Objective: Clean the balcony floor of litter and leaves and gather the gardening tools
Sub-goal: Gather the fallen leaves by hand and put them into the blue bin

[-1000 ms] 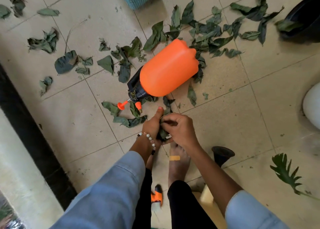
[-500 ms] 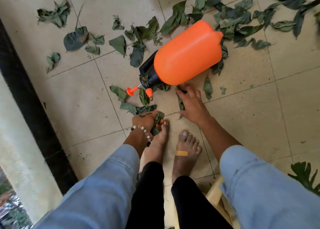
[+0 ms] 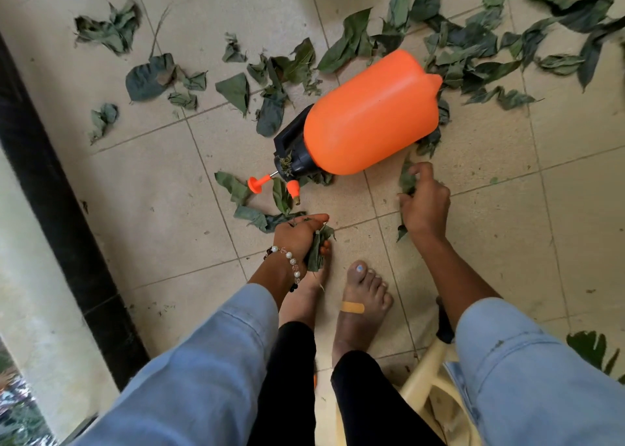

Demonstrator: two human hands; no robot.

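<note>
1. The left hand [image 3: 299, 234] gripped a crumpled bunch of leaves [image 3: 318, 248], fingers curled fully round it, low over the floor just ahead of the bare feet.
2. The right hand [image 3: 424, 205] pinched a single leaf [image 3: 407, 178] between thumb and fingertips, near the lower side of the orange sprayer [image 3: 368, 114].
3. The sprayer lay on its side mid-floor, black pump head and nozzle pointing toward the dark strip along the floor's left edge. More loose leaves [image 3: 473, 53] lay scattered toward the far edge and far right corner of the tiled floor [image 3: 507, 242].
4. Handling, as judged: the leaves looked dry, light and limp, and likely to crumble or slip from an overfull fist; gather them in small bunches. The sprayer was rigid, smooth plastic, its weight depending on its contents; the black handle looked the soundest hold.
5. Not established: the sprayer's fill level; what lay beneath the sprayer; the plant and pale chair at the near right corner, both cut off.
</note>
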